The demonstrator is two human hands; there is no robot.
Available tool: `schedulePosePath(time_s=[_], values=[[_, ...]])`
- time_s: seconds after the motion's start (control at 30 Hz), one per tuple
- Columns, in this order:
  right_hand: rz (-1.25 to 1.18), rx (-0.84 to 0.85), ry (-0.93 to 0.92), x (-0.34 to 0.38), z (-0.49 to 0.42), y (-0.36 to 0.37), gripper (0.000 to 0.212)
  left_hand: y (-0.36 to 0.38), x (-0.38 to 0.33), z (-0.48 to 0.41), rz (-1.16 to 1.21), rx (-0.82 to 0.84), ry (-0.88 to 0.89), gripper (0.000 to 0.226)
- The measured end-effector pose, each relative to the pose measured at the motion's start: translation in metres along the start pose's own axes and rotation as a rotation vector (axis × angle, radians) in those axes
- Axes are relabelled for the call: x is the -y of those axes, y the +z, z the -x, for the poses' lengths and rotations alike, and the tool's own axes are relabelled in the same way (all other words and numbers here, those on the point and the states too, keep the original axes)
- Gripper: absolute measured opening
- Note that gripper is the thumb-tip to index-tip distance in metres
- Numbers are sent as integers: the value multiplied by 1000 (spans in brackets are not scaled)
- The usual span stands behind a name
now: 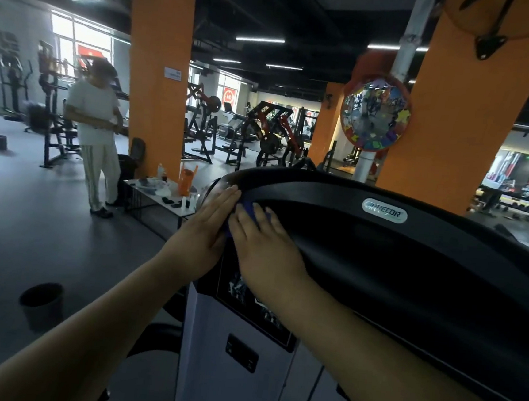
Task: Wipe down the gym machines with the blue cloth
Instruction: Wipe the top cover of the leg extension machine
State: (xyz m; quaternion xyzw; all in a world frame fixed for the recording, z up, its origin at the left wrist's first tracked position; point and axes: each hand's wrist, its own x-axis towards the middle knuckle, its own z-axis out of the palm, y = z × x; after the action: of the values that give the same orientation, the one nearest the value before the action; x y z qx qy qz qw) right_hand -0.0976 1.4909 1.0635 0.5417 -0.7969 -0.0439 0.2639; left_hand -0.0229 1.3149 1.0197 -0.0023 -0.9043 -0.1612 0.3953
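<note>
My two forearms reach up from the bottom edge. My right hand (265,248) lies flat, fingers straight, pressing the blue cloth (246,206) onto the black top shroud (395,259) of the Precor machine. Only slivers of cloth show between my hands. My left hand (205,227) rests beside it, fingers straight, on the shroud's rounded left end, gripping nothing. Below my hands the instruction placard (248,298) is too dark to read. A dark bin (42,304) stands on the floor to the left. Beyond, a small white table (172,210) carries bottles and an orange jug (186,182), partly hidden behind my left hand. A person in white (97,141) stands near the orange pillar (158,63).
</note>
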Motion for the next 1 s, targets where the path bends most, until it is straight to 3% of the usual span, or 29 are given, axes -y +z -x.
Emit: schedulePosePath(time_s=[0.07,0.2,0.47,0.6,0.67,0.83,1.0], values=[[-29,29,1,-15,3,-11,65,0,4,-1,-6,4,12,79],[-74,44,270,-47,6,-24,64,5,6,-3,-26,-20,-6,72],[-28,134,236,-43,18,-28,74,17,-3,-5,-16,-73,-68,68],[29,-49,362,-65,78,-20,61,21,-21,1,-90,-93,-16,68],[19,6,401,-65,81,-21,65,28,-34,1,-128,-82,42,66],[18,46,262,-71,55,-29,61,49,-64,-11,-133,-48,152,61],[135,-23,200,-107,124,-21,65,52,-69,-10,-79,-56,96,58]])
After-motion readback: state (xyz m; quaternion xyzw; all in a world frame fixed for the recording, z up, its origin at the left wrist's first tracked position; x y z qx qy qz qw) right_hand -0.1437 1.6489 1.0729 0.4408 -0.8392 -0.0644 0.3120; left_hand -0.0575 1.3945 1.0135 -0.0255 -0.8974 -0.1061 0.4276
